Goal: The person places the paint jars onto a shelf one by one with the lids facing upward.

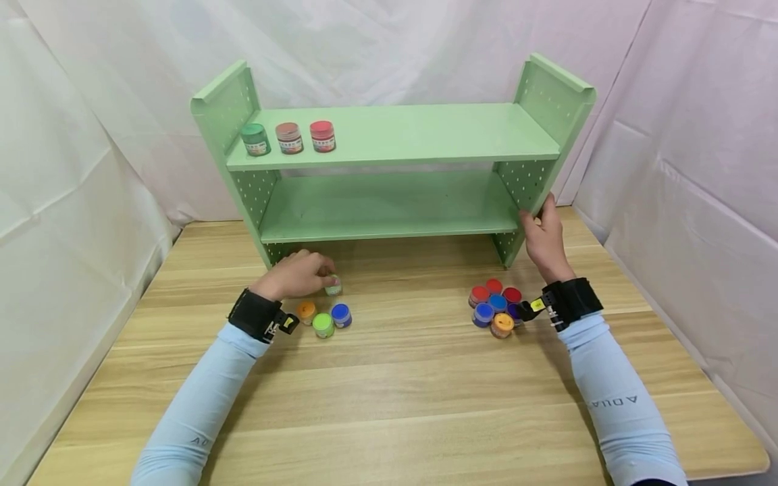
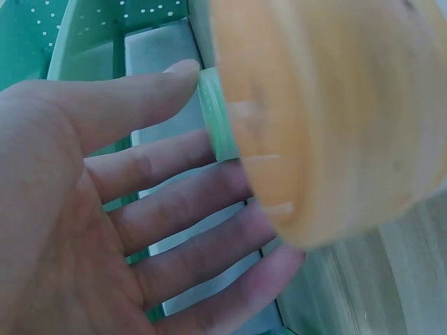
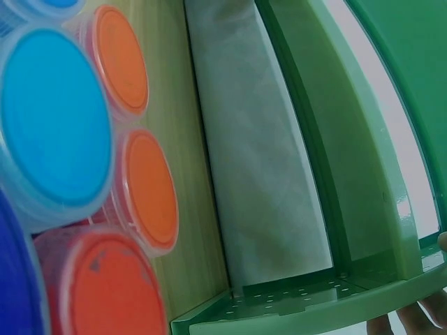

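My left hand [image 1: 299,273] pinches a small paint jar [image 1: 333,286] between thumb and fingertips, low in front of the shelf's left leg. In the left wrist view, the jar's pale green lid [image 2: 218,115] shows at the thumb tip; a blurred orange jar [image 2: 335,125] in the foreground hides the rest. Close by stand an orange-lidded jar [image 1: 306,311], a lime green jar [image 1: 323,325] and a blue-lidded jar [image 1: 341,315]. With my right hand [image 1: 543,239] I grip the right side panel of the green two-tier shelf [image 1: 413,131]; fingers [image 3: 415,319] curl around its edge.
Green [image 1: 256,140], brown [image 1: 289,138] and red [image 1: 323,136] jars line the upper tier's left end. Several jars, including a blue one [image 1: 483,314] and an orange one [image 1: 502,325], cluster on the wooden table [image 1: 401,405] near my right wrist. White cloth hangs behind.
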{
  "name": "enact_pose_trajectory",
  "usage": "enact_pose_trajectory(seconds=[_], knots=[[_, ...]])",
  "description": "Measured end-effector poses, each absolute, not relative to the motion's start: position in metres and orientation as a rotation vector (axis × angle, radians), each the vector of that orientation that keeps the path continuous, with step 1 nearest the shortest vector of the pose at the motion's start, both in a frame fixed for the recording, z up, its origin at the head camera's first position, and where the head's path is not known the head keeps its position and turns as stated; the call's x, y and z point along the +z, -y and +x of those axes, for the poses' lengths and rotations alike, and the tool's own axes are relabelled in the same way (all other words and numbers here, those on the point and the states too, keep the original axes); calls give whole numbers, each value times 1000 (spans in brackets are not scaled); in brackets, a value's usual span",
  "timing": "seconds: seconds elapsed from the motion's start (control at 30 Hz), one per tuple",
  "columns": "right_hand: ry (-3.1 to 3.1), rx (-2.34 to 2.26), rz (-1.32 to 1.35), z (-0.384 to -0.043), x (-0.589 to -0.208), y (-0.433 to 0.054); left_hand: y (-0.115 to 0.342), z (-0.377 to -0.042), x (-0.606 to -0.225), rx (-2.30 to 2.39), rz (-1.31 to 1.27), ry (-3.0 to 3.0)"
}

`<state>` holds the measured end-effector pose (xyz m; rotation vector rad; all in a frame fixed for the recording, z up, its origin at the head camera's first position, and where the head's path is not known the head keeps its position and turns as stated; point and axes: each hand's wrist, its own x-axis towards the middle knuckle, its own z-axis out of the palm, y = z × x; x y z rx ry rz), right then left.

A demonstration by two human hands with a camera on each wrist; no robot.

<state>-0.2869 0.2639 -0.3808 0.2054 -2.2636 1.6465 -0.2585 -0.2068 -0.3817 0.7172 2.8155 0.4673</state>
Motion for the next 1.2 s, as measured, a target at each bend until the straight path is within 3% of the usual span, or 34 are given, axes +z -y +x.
enact_pose_trajectory(seconds=[1.2], knots=[[2283, 1692, 191, -288, -380, -268, 204, -260, -391, 513, 731, -2815]])
